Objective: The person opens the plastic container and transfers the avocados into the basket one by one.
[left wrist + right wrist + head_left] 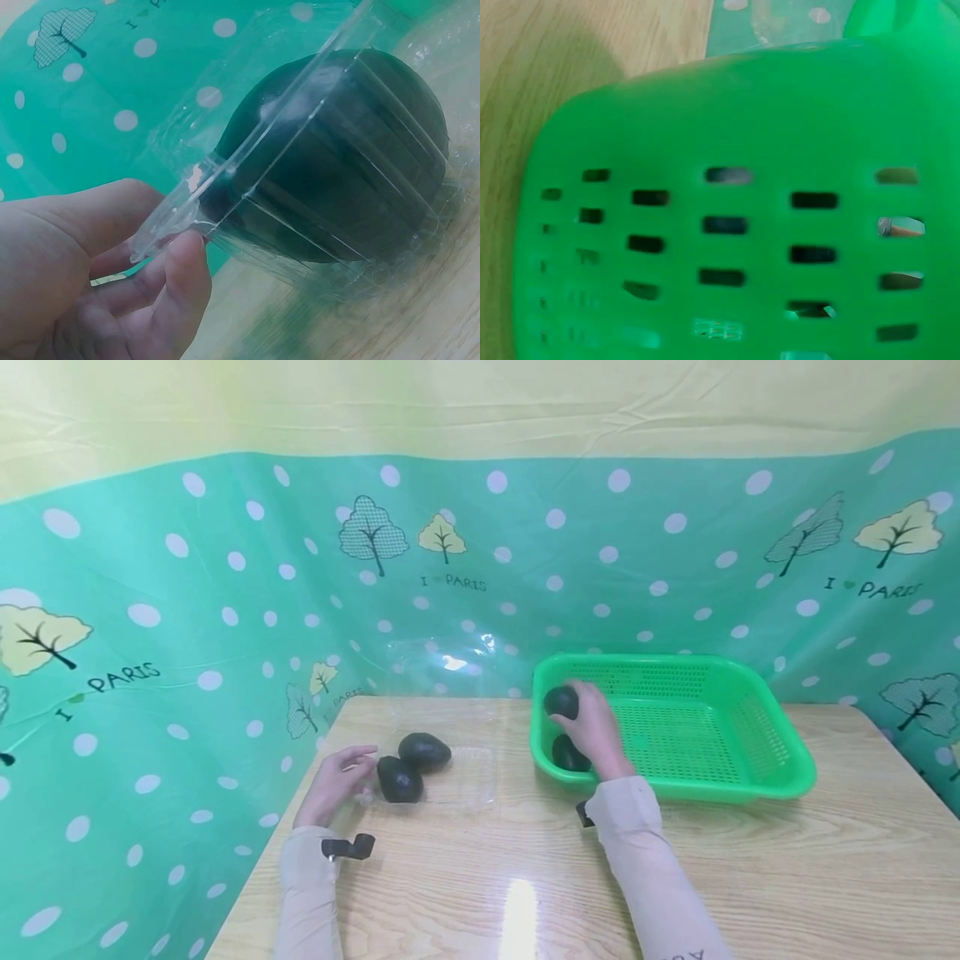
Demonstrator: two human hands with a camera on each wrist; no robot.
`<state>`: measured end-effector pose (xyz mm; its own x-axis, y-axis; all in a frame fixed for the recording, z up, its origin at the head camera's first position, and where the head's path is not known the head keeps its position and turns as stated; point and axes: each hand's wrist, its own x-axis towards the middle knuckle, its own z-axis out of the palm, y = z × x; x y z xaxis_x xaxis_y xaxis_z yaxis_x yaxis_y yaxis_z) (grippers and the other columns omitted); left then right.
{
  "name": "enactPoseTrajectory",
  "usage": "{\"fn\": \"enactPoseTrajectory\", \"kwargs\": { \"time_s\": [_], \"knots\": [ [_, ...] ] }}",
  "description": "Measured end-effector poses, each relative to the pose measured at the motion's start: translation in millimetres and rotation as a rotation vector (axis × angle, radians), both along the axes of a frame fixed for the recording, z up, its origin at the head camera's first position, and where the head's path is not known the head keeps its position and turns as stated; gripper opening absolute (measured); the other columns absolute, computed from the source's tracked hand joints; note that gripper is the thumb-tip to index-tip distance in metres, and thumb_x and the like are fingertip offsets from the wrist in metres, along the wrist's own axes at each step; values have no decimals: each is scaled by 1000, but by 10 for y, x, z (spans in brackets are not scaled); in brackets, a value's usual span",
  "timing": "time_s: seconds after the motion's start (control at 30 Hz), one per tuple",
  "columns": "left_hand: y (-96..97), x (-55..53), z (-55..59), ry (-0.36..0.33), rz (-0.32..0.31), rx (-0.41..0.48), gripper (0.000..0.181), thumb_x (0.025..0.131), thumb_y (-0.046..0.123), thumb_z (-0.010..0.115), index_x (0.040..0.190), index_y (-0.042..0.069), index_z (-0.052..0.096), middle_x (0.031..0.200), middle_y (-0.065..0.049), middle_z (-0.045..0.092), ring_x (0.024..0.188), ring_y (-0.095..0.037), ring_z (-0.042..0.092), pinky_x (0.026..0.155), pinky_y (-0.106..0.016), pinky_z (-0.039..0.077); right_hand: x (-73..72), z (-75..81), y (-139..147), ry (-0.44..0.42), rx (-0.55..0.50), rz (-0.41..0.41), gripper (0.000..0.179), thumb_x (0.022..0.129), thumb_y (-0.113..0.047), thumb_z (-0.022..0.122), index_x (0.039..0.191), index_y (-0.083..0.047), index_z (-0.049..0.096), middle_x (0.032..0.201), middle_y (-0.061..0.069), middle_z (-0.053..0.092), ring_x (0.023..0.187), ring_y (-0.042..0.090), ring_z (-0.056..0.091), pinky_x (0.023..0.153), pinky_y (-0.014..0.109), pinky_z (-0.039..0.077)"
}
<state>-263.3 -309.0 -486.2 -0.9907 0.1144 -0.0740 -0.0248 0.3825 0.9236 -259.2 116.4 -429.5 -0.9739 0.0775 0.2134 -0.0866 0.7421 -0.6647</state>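
My right hand [592,727] grips a dark avocado [562,702] over the left end of a green plastic basket [795,764]. Below it, a second avocado [568,755] lies inside the basket. On the left, my left hand [339,783] pinches the rim of a clear plastic clamshell box [472,781] with its lid raised; the left wrist view shows the fingers at the box rim [172,217]. Two more avocados [400,779] sit in the box. In the right wrist view the basket's slotted wall [705,120] hides the right hand and its avocado.
A light wooden table [450,877] carries the box and the basket. Behind it hangs a green dotted curtain [480,527], close to the table's back edge. Small black cameras [348,847] sit at the wrists.
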Motion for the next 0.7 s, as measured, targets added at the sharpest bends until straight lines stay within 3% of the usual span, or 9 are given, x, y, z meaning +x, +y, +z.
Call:
{"fn": "enactPoseTrajectory", "kwargs": {
  "time_s": [0.7],
  "knots": [
    [-12,5,-4,2,-8,-9,43,99,12,57,140,0,51,124,-26,60,98,-31,65,71,-29,59,-41,-116,70,-47,59,-7,63,91,-10,70,145,2,41,144,27,44,134,45,41,110,59,37]
  ]
}}
